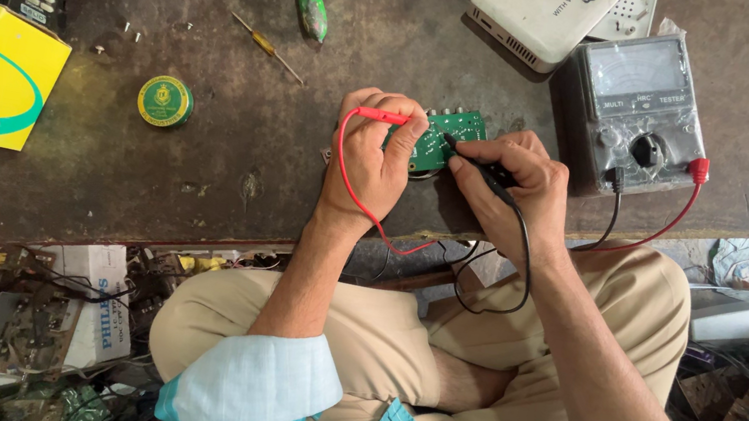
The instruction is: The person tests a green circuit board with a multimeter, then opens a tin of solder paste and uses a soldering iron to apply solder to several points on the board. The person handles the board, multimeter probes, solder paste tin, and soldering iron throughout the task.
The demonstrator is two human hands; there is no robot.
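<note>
Worn workbench (226, 186), left hand (372, 154) pinching red probe (382, 115), right hand (510, 188) pinching black probe (474, 159), circuit board (442, 141) near edge

A small green circuit board (437, 140) lies flat, red probe (382, 115) and black probe (474, 161) touching it.

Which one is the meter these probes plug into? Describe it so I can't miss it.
Start at the dark worktable and go to its right end. The grey box meter sits there, beside a white box. Only it has a needle dial, a black knob, and red and black leads.
</note>
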